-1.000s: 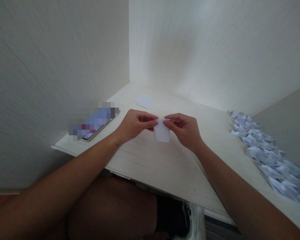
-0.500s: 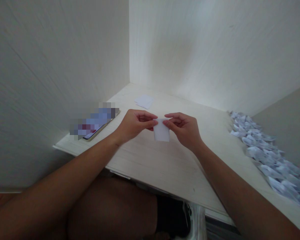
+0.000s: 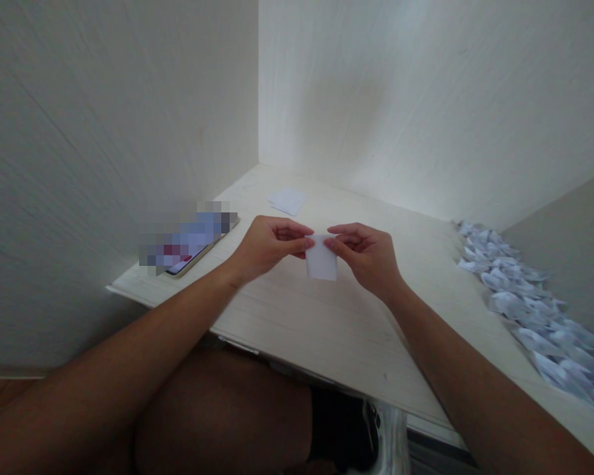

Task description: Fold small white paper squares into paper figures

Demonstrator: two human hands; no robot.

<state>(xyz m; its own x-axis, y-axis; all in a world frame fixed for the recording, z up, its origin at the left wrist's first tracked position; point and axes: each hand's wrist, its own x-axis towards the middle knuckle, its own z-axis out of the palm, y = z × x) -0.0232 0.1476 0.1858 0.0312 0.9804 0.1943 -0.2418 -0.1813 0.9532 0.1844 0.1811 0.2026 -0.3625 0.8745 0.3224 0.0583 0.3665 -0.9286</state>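
Note:
A small white piece of paper (image 3: 321, 262) hangs just above the pale wooden table (image 3: 327, 330), held by its top edge between both hands. My left hand (image 3: 267, 245) pinches the upper left corner with thumb and fingers. My right hand (image 3: 363, 254) pinches the upper right corner the same way. The lower part of the paper is free and faces me. Both forearms reach in from the bottom of the view.
A phone (image 3: 191, 245) lies at the table's left edge. A few white paper sheets (image 3: 287, 198) rest near the back corner. Several folded white paper pieces (image 3: 525, 307) lie in a row along the right side. Walls close in on the left and back.

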